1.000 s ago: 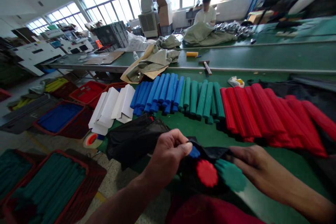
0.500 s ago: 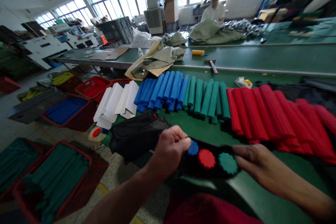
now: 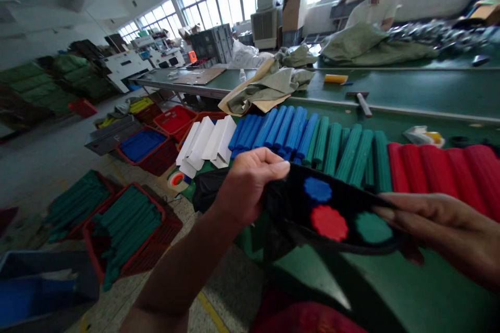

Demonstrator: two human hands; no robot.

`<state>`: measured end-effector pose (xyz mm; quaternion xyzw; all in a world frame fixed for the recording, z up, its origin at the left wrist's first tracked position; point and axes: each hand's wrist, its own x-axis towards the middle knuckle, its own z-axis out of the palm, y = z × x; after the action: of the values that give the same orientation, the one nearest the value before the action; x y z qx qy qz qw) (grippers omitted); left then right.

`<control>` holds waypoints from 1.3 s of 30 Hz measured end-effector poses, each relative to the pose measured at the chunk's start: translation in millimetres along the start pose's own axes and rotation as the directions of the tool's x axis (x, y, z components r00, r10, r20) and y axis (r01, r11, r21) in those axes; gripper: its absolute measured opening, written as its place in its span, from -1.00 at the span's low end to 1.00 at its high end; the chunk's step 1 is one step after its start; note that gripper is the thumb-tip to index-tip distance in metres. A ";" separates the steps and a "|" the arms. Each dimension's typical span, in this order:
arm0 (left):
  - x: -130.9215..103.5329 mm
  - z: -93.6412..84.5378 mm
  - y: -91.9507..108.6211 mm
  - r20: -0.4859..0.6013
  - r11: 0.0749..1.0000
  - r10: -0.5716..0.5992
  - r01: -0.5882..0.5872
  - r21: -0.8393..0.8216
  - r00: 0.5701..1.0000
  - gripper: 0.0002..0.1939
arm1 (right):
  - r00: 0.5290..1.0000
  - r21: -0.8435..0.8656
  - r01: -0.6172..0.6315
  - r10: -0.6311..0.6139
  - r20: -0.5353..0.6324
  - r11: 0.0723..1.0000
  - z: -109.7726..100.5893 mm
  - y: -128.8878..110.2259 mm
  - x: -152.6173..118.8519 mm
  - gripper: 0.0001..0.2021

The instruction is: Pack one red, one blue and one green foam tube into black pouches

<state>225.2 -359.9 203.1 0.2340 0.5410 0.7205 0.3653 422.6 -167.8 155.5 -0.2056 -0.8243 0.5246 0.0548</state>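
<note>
A black fabric bag [image 3: 281, 223] is stretched between my hands with its mouth facing me. My left hand [image 3: 250, 182] pinches the bag's left edge between thumb and fingers. On the right edge my right hand [image 3: 429, 223] grips the rim, thumb inside. Within the bag show the scalloped round ends of three rolls: a blue roll [image 3: 317, 189], a red roll [image 3: 329, 222] and a green roll [image 3: 373, 227]. Beyond lie rows of blue rolls [image 3: 281, 127], green rolls [image 3: 332, 148] and red rolls [image 3: 437, 171] on the green table.
White folded boxes [image 3: 211, 140] and a tape roll [image 3: 177, 181] sit at the table's left. Red crates [image 3: 133, 265] with green rolls stand on the floor. A scraper-like tool [image 3: 363, 103] lies behind the rolls. A person [image 3: 373, 10] is at the far table.
The bag has come up and closer, its mouth wider, showing the roll ends larger. My right hand has shifted right. The view has turned left.
</note>
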 end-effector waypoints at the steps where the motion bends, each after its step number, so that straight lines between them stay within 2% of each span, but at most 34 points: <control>1: 3.1 -5.0 14.4 -0.040 0.999 0.048 -0.047 0.027 0.998 -0.83 | 0.988 0.061 0.004 -0.013 0.151 0.998 2.4 -20.8 12.6 -0.53; 2: 6.6 -9.7 28.9 -0.078 0.992 0.108 -0.103 0.071 0.991 -0.83 | 0.970 0.104 -0.021 -0.005 0.244 0.994 6.1 -39.8 26.8 -0.56; 5: 19.6 -19.9 67.1 -0.165 0.934 0.321 -0.282 0.221 0.933 -0.88 | 0.975 0.288 0.051 -0.110 0.191 0.956 24.0 -75.0 76.8 -0.65; 7: 31.9 -25.8 80.3 -0.193 0.881 0.430 -0.363 0.304 0.882 -0.91 | 0.981 0.412 0.074 -0.140 0.133 0.908 41.1 -77.3 113.2 -0.76; 9: 49.1 -34.9 76.2 -0.203 0.833 0.495 -0.394 0.389 0.845 -0.92 | 0.987 0.508 0.013 -0.093 0.133 0.861 62.1 -65.4 148.8 -0.84; 11: 71.6 -48.9 51.6 -0.215 0.787 0.520 -0.366 0.497 0.827 -0.92 | 0.987 0.564 -0.122 0.042 0.152 0.817 86.9 -43.8 180.8 -0.88; 14: 106.9 -74.2 -16.5 -0.255 0.691 0.508 -0.212 0.691 0.823 -0.91 | 0.967 0.572 -0.254 0.223 0.126 0.780 127.1 -1.8 217.4 -0.91; 16: 122.7 -87.5 -69.4 -0.228 0.602 0.425 -0.085 0.794 0.876 -0.92 | 0.930 0.566 -0.337 0.360 0.076 0.752 150.3 27.3 233.5 -0.88; 19: 125.0 -101.2 -132.2 -0.124 0.556 0.341 -0.093 0.826 0.932 -0.89 | 0.850 0.575 -0.435 0.527 0.007 0.693 171.0 63.1 249.2 -0.79; 21: 115.2 -113.0 -155.8 -0.021 0.493 0.342 -0.160 0.855 0.940 -0.84 | 0.811 0.590 -0.463 0.585 -0.018 0.661 174.9 77.6 257.1 -0.75; 23: 103.8 -131.4 -168.5 0.123 0.301 0.369 -0.243 0.922 0.921 -0.59 | 0.791 0.603 -0.473 0.612 -0.031 0.642 173.6 84.3 264.0 -0.74; 25: 98.2 -154.3 -177.4 0.246 0.021 0.354 -0.271 0.962 0.902 -0.26 | 0.788 0.611 -0.470 0.615 -0.035 0.637 170.1 84.7 269.5 -0.74; 26: 99.2 -165.4 -182.0 0.274 -0.105 0.326 -0.253 0.962 0.905 -0.17 | 0.793 0.614 -0.462 0.608 -0.036 0.640 168.2 83.4 271.7 -0.74; 28: 108.9 -181.8 -191.9 0.240 -0.250 0.274 -0.172 0.953 0.931 -0.15 | 0.821 0.612 -0.430 0.569 -0.040 0.664 164.4 79.5 275.2 -0.73; 31: 135.3 -185.6 -204.0 0.134 -0.296 0.276 -0.048 0.954 0.952 -0.22 | 0.880 0.584 -0.346 0.469 -0.069 0.734 157.0 73.9 278.8 -0.72; 34: 158.7 -170.8 -208.3 0.101 -0.270 0.289 -0.020 0.963 0.952 -0.28 | 0.914 0.514 -0.268 0.384 -0.133 0.815 145.7 73.8 278.6 -0.70; 39: 165.1 -147.8 -211.6 0.060 -0.274 0.351 0.042 0.961 0.934 -0.35 | 0.928 0.367 -0.259 0.336 -0.163 0.894 127.8 94.4 248.8 -0.72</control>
<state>71.8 -289.9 -52.7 0.4066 0.9010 0.0760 -0.1310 183.8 -142.3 -16.2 -0.3748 -0.6688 0.6342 0.0998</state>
